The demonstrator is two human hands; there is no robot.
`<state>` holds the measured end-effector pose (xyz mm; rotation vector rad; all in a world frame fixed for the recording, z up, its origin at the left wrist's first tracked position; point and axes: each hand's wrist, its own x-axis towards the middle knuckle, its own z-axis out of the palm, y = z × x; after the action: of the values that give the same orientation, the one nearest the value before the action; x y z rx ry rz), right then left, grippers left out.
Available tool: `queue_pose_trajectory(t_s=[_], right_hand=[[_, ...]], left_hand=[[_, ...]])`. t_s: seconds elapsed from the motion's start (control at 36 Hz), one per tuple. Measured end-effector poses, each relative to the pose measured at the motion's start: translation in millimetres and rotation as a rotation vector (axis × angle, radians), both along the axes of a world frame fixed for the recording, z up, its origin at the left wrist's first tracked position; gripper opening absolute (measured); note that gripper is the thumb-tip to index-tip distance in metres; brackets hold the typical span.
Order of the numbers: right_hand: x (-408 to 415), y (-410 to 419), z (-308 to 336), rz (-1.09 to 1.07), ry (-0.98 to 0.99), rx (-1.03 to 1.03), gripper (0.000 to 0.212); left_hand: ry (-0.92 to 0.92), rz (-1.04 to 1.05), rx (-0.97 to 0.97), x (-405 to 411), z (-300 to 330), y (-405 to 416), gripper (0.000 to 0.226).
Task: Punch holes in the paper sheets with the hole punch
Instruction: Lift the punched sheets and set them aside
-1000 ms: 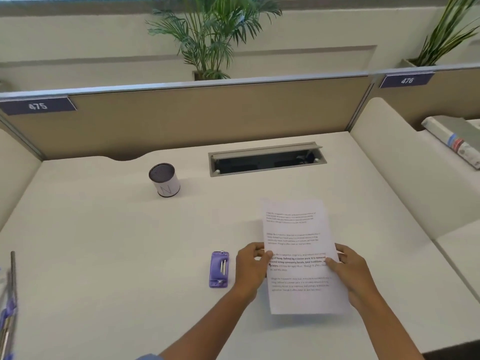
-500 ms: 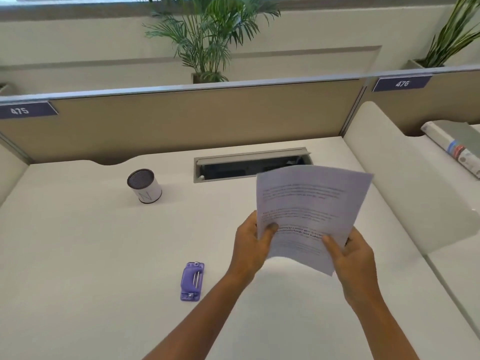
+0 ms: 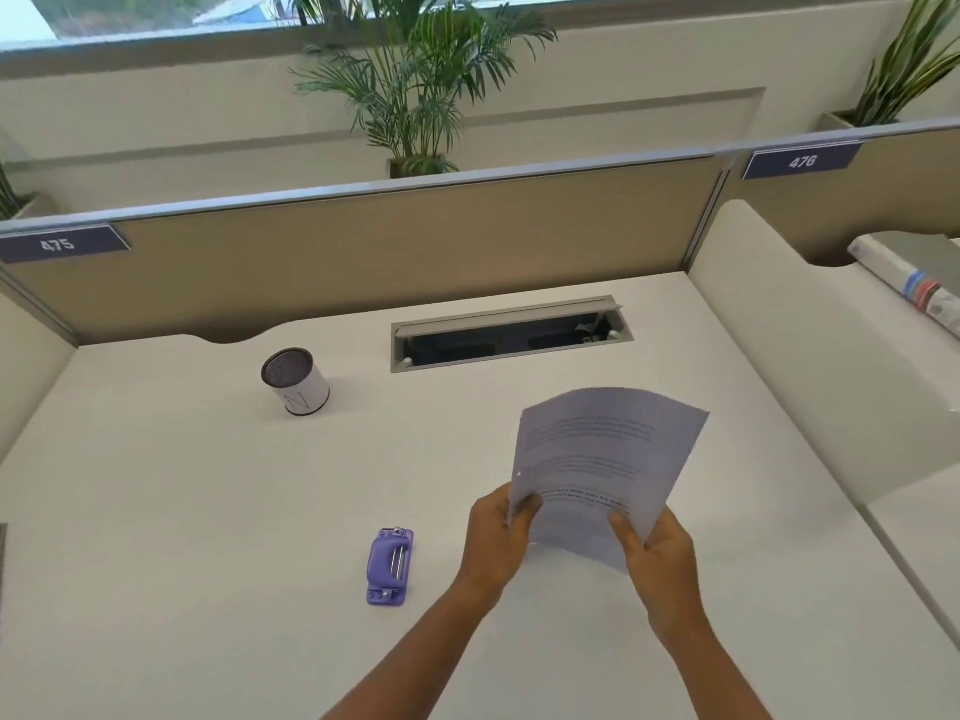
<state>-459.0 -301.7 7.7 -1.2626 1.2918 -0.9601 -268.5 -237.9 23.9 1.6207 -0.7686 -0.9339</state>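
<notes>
Paper sheets (image 3: pixel 602 470), printed with lines of text too small to read, are held up off the worktop (image 3: pixel 156 511) between both hands: the left hand (image 3: pixel 496 537) pinches the lower left edge with its thumb on the printed face, and the right hand (image 3: pixel 660 553) pinches the bottom right corner the same way, fingers curled behind. The sheets look light and limp; the top bows backward where nothing supports it, so they probably want a hold at two edges, as here, or flat support when fed into the punch. A small pale dot near the left edge, just above the left thumb, may be a hole already punched, though that is not certain. How many sheets there are cannot be told. The purple hole punch (image 3: pixel 390 566) sits on the worktop just to the left of the left hand, apart from it and untouched. Farther off, beyond the left hand, stands a white cylindrical pen holder (image 3: pixel 295 380) bearing an "N"-like mark. Partition plates read "475" (image 3: pixel 58 244) and "476" (image 3: pixel 802 161).
</notes>
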Motion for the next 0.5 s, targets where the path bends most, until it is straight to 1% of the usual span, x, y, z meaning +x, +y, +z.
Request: queue_pose_trajectory(t_s=[0.06, 0.11, 0.17, 0.22, 0.28, 0.33, 0.39, 0.44, 0.5], right_hand=[[-5, 2, -9, 0.022, -0.011, 0.065, 0.025], [-13, -1, -9, 0.023, -0.051, 0.103, 0.019], [-24, -5, -4, 0.026, -0.113, 0.139, 0.018], [-34, -9, 0, 0.041, -0.206, 0.19, 0.027], [-36, -10, 2, 0.044, -0.342, 0.252, 0.035], [-31, -8, 3, 0.043, -0.492, 0.31, 0.04], [-20, -2, 5, 0.052, -0.58, 0.35, 0.045], [-10, 7, 9, 0.051, -0.585, 0.346, 0.044], [-3, 14, 13, 0.036, -0.515, 0.319, 0.047]], left_hand=[[0.084, 0.0, 0.012, 2, -6, 4, 0.019], [0.182, 0.005, -0.016, 6, -4, 7, 0.021], [0.269, 0.06, -0.027, 11, -1, 10, 0.019], [0.385, 0.118, -0.036, 14, 0, 12, 0.017], [0.534, 0.164, -0.053, 12, 2, 13, 0.019], [0.704, 0.196, -0.092, 4, 2, 14, 0.026], [0.855, 0.204, -0.14, -5, 0, 16, 0.037], [0.937, 0.182, -0.173, -14, -2, 17, 0.045], [0.941, 0.139, -0.175, -20, -6, 21, 0.045]])
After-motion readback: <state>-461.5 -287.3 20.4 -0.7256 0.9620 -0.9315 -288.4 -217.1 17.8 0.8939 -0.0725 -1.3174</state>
